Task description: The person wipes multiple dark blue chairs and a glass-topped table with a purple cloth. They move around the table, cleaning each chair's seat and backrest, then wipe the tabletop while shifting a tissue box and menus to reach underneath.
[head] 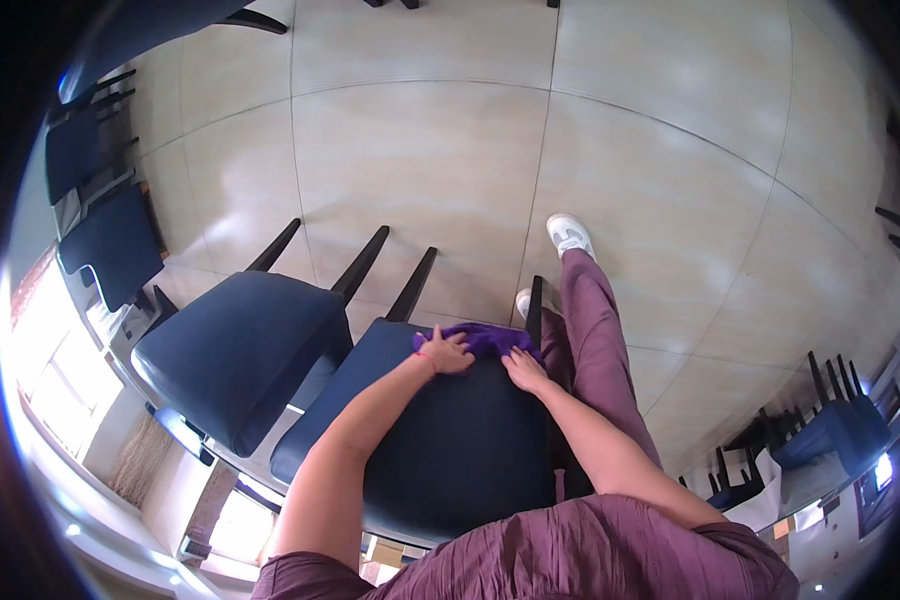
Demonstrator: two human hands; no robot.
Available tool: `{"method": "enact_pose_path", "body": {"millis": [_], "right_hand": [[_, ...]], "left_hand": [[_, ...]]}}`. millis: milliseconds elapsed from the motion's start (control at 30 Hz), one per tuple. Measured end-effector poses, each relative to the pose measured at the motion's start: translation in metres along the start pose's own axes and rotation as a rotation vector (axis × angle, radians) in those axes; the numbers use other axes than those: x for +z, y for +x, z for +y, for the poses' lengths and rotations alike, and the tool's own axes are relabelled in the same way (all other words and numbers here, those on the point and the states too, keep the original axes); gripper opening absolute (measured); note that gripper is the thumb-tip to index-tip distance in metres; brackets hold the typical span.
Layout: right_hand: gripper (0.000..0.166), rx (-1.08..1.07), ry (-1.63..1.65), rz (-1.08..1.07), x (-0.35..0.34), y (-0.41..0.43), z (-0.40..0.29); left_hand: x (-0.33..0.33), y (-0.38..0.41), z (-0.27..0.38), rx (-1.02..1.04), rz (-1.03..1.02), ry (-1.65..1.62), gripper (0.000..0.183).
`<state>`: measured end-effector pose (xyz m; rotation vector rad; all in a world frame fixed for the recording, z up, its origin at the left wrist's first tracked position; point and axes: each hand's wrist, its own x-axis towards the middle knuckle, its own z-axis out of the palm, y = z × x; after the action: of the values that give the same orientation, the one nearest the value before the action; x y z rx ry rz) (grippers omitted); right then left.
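Observation:
A bunched purple cloth (487, 339) lies along the far edge of a dark blue padded chair (450, 442) with dark legs. My left hand (448, 354), with a red band at the wrist, holds the cloth's left part against the upholstery, its fingers somewhat spread. At the right end of the cloth, my right hand (523, 368) has its fingertips on the fabric and grips it near the chair's corner. Both palms face down, so the undersides of the fingers are hidden.
Close by on the left stands another blue chair (240, 337). More blue chairs (112, 244) line the far left, and others (832, 435) stand at the right. My legs (596, 322) are beside the chair on light floor tiles (420, 150). Bright windows (67, 375) show at lower left.

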<state>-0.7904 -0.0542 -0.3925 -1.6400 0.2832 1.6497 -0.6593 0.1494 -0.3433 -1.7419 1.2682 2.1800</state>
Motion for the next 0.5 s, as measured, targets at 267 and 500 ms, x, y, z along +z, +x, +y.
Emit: {"method": "enact_pose_path", "body": {"millis": [267,500], "right_hand": [[0.05,-0.109,-0.033,0.12,0.002,-0.125,0.019],[0.046,-0.234,0.34,0.157,0.008,-0.213,-0.055]], "left_hand": [[-0.048,-0.066,0.131,0.18,-0.004,-0.199,0.04],[-0.058,-0.226,0.189,0.041,0.356,-0.178,0.036]]}}
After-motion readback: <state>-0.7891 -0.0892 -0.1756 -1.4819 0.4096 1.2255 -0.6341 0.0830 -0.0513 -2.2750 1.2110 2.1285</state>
